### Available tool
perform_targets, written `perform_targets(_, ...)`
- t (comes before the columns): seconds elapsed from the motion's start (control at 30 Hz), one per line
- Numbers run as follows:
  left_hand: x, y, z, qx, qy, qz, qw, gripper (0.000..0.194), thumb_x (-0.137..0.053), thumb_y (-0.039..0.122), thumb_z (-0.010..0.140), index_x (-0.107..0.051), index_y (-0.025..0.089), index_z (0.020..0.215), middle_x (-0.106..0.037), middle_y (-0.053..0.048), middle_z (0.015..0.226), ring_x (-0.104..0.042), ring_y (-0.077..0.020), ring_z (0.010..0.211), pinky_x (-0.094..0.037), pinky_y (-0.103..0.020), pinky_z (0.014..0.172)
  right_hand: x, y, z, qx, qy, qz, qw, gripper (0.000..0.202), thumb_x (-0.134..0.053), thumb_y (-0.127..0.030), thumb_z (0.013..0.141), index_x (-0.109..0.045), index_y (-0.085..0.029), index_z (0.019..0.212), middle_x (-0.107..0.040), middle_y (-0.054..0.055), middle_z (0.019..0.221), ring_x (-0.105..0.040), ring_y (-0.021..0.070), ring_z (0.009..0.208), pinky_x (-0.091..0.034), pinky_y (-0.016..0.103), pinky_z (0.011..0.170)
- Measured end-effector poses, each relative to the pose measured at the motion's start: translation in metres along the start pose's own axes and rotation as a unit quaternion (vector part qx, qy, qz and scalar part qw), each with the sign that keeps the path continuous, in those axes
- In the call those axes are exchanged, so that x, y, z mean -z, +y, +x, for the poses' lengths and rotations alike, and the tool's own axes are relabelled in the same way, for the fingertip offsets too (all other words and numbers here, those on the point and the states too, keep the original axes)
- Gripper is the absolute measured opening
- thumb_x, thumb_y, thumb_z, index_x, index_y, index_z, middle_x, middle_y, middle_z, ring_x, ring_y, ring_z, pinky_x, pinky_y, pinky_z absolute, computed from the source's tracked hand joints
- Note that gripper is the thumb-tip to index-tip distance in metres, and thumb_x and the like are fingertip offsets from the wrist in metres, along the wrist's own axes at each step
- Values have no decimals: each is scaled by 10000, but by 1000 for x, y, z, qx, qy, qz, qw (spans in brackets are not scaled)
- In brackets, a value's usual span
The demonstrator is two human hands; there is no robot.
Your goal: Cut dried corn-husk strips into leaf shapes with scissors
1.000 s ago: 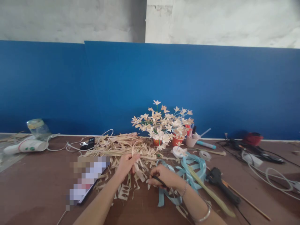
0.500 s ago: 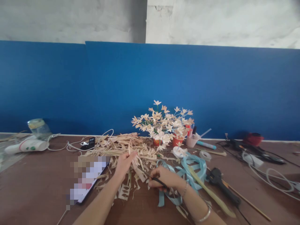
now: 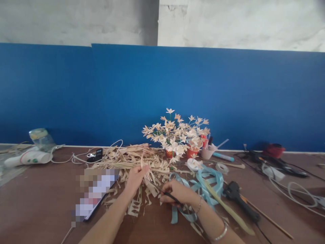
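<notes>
**Hands at work in a heap of dried leaf strips**

The left hand (image 3: 135,177) pinches a pale dried leaf strip (image 3: 144,162) between thumb and fingers, lifting its end up from the heap of dried leaf strips (image 3: 127,157) that spreads across the brown table (image 3: 38,193). The right hand (image 3: 177,192) is closed around the dark handles of a pair of scissors (image 3: 166,193), whose thin blades point toward the held strip and lie just beside it. A silver bangle (image 3: 221,234) circles the right forearm.

Behind the heap, a bunch of cream paper flowers (image 3: 177,134) stands in an orange cup (image 3: 192,152). Light blue ribbon (image 3: 205,178) loops on the table just right of the right hand, with a black glue gun (image 3: 237,196) beyond it. A phone (image 3: 93,195) lies left of the left forearm. A roll of tape (image 3: 222,168) sits near the ribbon, and white cables (image 3: 297,193) trail over the right end of the table.
</notes>
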State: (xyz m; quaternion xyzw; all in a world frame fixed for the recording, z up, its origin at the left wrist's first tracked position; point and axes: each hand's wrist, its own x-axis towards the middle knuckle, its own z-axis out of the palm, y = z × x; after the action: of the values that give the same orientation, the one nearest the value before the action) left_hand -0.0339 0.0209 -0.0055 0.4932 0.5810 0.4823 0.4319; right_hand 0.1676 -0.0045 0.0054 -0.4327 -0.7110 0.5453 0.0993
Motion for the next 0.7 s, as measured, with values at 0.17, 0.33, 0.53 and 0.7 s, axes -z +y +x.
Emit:
perform_targets(0.17, 0, -1, 0, -2, 5, -8, 1000, 437, -607, 563, 626, -618, 135, 538, -490, 15, 438, -400, -99, 412, -291, -203, 405, 1, -1, 0, -3, -2, -3, 1000, 333, -605, -469, 683, -619, -145, 760, -468, -48, 477, -374, 51, 355, -281, 157, 337)
perform_targets(0.33, 0, -2, 1, -8, 9, -5, 1000, 433, -607, 556, 630, -607, 139, 512, -475, 18, 406, -392, -97, 386, -284, -207, 398, 0, -6, -2, -2, 1, -14, 1000, 334, -599, -470, 683, -632, -152, 779, -466, -47, 486, -368, 51, 356, -278, 158, 340)
perform_targets(0.53, 0, 0, 0, -13, 7, -5, 1000, 425, -605, 550, 629, -596, 146, 497, -498, 16, 416, -409, -105, 395, -295, -211, 405, 0, -6, -4, 9, 3, -9, 1000, 357, -606, -475, 679, -634, -139, 797, -484, -30, 508, -368, 56, 361, -273, 167, 342)
perform_targets(0.7, 1, 1, 0, -9, 9, 5, 1000, 448, -609, 573, 612, -594, 141, 498, -488, 19, 412, -407, -108, 408, -277, -211, 413, 0, -3, -2, 8, -1, -11, 1000, 363, -609, -476, 676, -634, -131, 785, -466, -35, 485, -365, 57, 357, -277, 166, 339)
